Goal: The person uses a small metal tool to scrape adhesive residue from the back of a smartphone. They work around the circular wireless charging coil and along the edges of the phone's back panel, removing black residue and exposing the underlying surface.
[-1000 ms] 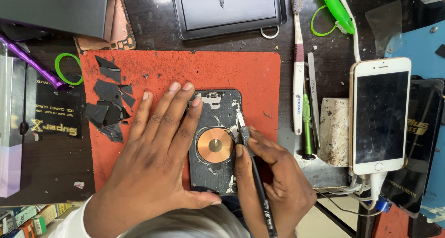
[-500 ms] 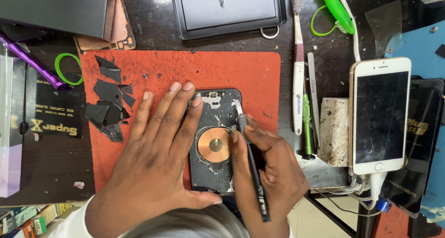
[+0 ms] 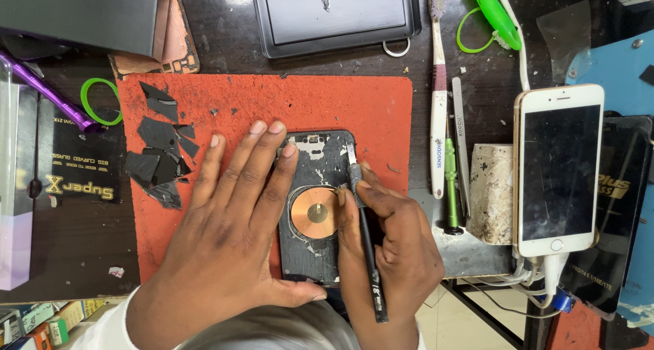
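A dark, scraped phone back panel with a round copper coil at its centre (image 3: 318, 210) lies flat on a rough orange-red work mat (image 3: 306, 105), near the mat's lower right part, directly beneath both hands. The left hand (image 3: 225, 234) lies palm down and flat, fingers spread and pointing away from the viewer, covering the panel's left edge, with the fingertips reaching just past its top left corner and the thumb stretched out along its bottom edge; it grips nothing, only presses down. The right hand (image 3: 392, 244) sits at the panel's right side, fingers curled tightly around a slim black-handled blade tool (image 3: 364, 234), held like a pen. The tool runs nearly straight up from the bottom of the view, and its small metal blade touches the panel near its upper right edge, just above and to the right of the copper coil. To the left of the left hand, a heap of broken black glass shards (image 3: 160, 156) lies on the mat. To the right of the mat, on the dark bench, lie a white toothbrush (image 3: 439, 105), a green-handled screwdriver (image 3: 451, 193) and a gold and white smartphone with a dark screen (image 3: 558, 169), well apart from the hands.
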